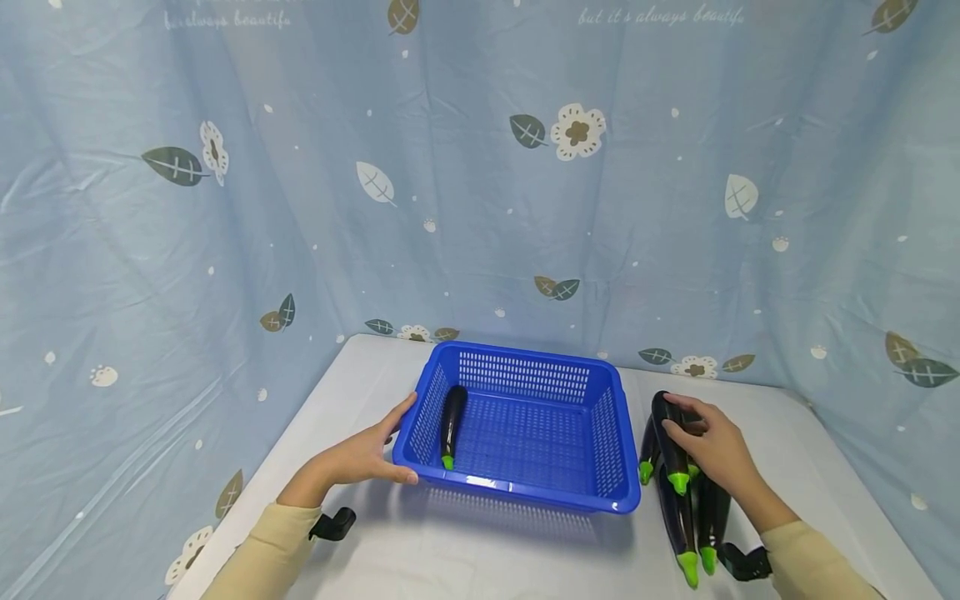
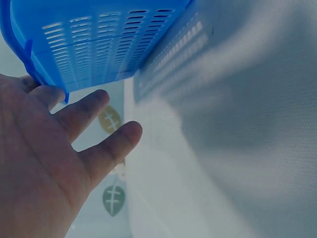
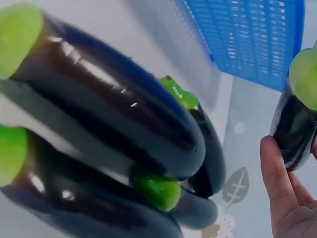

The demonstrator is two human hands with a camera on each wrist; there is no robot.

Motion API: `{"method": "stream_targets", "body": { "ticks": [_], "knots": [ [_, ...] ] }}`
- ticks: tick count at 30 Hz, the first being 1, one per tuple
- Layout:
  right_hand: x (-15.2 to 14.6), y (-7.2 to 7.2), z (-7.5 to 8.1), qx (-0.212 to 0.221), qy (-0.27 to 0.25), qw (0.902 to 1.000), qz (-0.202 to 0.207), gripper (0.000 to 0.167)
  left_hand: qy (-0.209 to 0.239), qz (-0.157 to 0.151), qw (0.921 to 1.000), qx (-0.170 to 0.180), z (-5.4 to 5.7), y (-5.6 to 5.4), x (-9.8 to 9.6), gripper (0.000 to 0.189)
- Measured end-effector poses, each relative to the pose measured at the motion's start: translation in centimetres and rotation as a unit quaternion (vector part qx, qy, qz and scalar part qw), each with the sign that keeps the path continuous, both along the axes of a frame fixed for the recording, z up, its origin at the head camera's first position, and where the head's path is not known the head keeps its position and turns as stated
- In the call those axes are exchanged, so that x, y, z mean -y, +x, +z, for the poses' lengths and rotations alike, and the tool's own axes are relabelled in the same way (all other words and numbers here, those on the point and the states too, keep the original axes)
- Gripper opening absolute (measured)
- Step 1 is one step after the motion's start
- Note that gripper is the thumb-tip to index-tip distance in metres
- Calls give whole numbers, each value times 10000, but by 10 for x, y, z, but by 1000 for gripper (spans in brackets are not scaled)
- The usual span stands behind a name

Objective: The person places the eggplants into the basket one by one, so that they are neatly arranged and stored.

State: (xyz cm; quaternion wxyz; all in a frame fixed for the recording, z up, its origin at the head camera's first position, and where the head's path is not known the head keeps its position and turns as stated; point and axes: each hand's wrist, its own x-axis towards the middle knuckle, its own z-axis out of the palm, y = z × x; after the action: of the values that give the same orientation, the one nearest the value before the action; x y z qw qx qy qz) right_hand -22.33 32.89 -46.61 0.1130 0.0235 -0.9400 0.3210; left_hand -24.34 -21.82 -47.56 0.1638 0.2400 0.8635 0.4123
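Note:
A blue plastic basket (image 1: 525, 492) with slotted walls stands on the table, one dark eggplant (image 1: 453, 421) with a green stem end lying along its left side. My left hand (image 1: 360, 454) touches the basket's left rim near the front corner, thumb toward the front; the left wrist view shows its fingers (image 2: 111, 151) mostly straight. To the right of the basket, my right hand (image 1: 716, 454) pinches another eggplant (image 1: 667, 429) between thumb and fingers, green end toward me. That eggplant (image 3: 292, 131) appears raised over several others (image 1: 677, 521) in a pile.
A white-covered table (image 1: 360, 392) carries everything. Behind it hangs a blue curtain (image 1: 465, 217) with leaf and flower prints. Black devices (image 1: 333, 525) are worn at both wrists. The eggplant pile (image 3: 109, 99) lies close to the basket's right wall.

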Motion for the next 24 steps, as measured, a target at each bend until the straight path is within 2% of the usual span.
{"method": "stream_targets", "body": {
  "ticks": [11,24],
  "knots": [
    [13,-6,6,-274,-69,9994,180,50,67,-30,10000,-10,-2,-1,1,126],
    [25,-11,15,-366,-137,9990,239,50,19,-35,10000,-61,-4,-2,2,126]
  ]
}}
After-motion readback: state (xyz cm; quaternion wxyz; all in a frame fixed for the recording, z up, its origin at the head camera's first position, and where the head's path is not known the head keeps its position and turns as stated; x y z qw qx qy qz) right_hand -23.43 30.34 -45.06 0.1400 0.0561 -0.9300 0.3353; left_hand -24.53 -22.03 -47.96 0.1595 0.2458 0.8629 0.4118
